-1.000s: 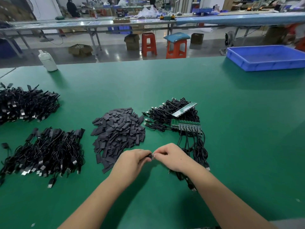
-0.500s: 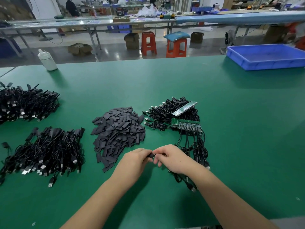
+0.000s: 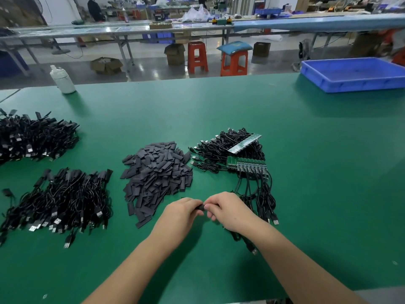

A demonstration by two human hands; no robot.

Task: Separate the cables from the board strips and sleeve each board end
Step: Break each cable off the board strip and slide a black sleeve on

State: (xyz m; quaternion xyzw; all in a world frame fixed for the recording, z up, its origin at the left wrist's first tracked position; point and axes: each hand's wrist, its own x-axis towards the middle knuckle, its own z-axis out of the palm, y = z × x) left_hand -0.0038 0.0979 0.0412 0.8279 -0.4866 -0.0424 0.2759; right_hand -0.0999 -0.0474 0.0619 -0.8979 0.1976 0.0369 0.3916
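Note:
My left hand (image 3: 180, 213) and my right hand (image 3: 228, 210) meet low over the green table (image 3: 306, 172), both pinching a small black sleeve (image 3: 201, 207) between their fingertips. A black cable runs out from under my right hand toward me, ending in a plug (image 3: 254, 251). Just behind my hands lies a heap of flat dark sleeves (image 3: 156, 172). To its right sit green board strips (image 3: 247, 166) with black cables (image 3: 260, 198) still attached, on top of more cabled strips (image 3: 232, 143).
Two piles of loose black cables lie at the left, one near (image 3: 59, 200) and one farther back (image 3: 32, 137). A white bottle (image 3: 62, 80) stands at the far left edge. A blue tray (image 3: 355, 73) sits at the far right corner.
The silver tip seen between my fingers a second ago is now hidden; only black sleeve shows. Both hands have stayed in the same spot, fingertips drawn closer together.

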